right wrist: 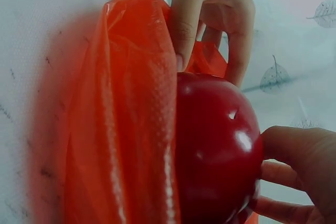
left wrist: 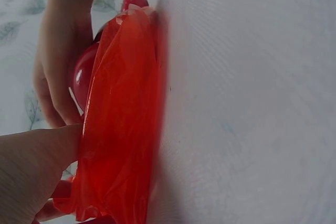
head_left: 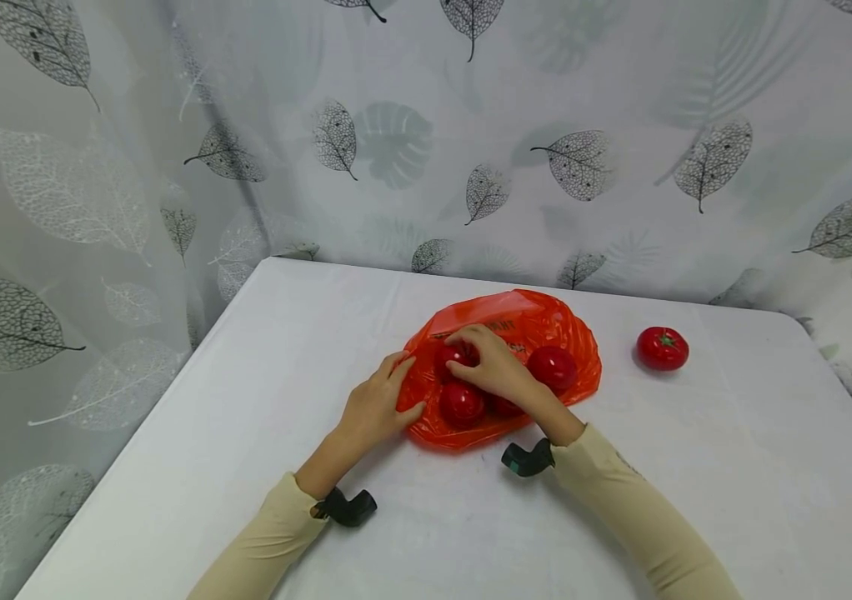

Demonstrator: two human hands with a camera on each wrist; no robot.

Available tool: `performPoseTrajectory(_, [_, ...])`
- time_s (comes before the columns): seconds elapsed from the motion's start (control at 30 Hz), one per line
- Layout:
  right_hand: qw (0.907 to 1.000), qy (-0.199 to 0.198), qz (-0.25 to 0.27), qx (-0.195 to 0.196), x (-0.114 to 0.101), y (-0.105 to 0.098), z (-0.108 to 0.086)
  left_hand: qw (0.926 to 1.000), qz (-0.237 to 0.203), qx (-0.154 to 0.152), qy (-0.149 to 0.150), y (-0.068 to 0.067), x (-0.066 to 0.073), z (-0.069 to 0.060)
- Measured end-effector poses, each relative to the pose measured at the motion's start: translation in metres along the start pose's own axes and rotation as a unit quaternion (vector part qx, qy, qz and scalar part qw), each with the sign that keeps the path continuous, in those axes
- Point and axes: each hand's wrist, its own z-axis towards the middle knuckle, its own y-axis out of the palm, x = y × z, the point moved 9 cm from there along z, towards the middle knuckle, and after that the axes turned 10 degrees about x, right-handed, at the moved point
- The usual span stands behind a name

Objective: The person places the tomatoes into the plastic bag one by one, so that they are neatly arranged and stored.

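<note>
An orange-red plastic bag [head_left: 486, 310] lies spread on the white table, with several glossy red apples in its mouth. My right hand [head_left: 497, 364] curls its thumb and fingers round one apple [head_left: 453, 353] at the bag's left part. Just below that sits another apple [head_left: 462, 404], and a further apple [head_left: 552, 367] lies to the right of my wrist. At the bag's left edge, my left hand [head_left: 373, 408] holds the rim between thumb and fingers; its thumb presses the plastic in the left wrist view. A large dark red apple [right wrist: 218, 145] bulges from the bag in the right wrist view.
A red tomato [head_left: 662, 348] with a green stem top stands on the table [head_left: 726, 467] right of the bag. Behind the table hangs a leaf-patterned curtain [head_left: 396, 217], which also runs along the left side. Dark camera mounts [head_left: 351, 507] sit at both wrists.
</note>
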Motion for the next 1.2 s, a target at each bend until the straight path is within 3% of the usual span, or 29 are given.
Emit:
performPoseTrajectory(0.77, [0.9954, -0.002, 0.059, 0.075, -0.003, -0.045, -0.023, 0.9999, -0.010, 0.009, 0.000, 0.000, -0.001, 0.000])
performPoseTrajectory(1.2, [0.9817, -0.004, 0.104, 0.160, 0.006, -0.078, -0.034, 0.9997, -0.021, 0.009, -0.011, 0.001, -0.002, 0.000])
